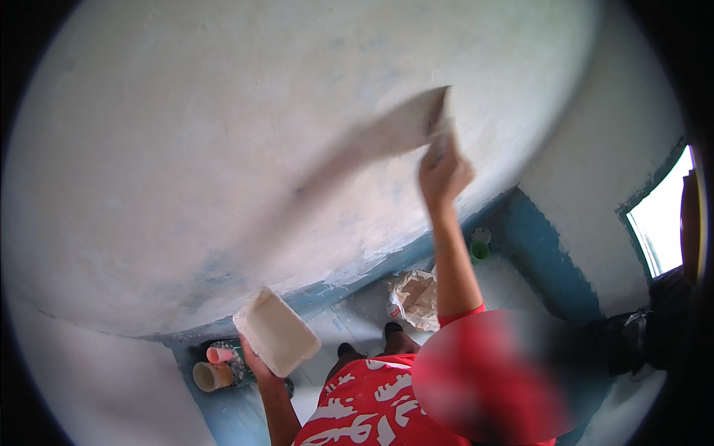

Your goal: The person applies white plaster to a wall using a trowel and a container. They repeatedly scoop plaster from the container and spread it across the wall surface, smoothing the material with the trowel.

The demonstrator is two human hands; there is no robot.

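My right hand (445,177) is raised against the wall (216,141), its fingers closed around a putty knife (445,113). The wide blade stands edge-on at the wall, its contact hidden by the angle, and a long shadow falls to the left. Pale filler covers most of the wall, with faint bluish patches showing through. Lower down, my left hand (256,364) grips a rectangular tub (301,359) by its left side. Cream-coloured filler lies smooth inside the tub. Most of the left fingers are hidden beneath it.
On the floor by the wall sits a crumpled paper bag (416,299). A green container (480,250) stands in the far corner. At the left are a pink cup (219,354) and a beige bucket (211,377). A bright window (660,215) and dark bags (632,342) are at the right.
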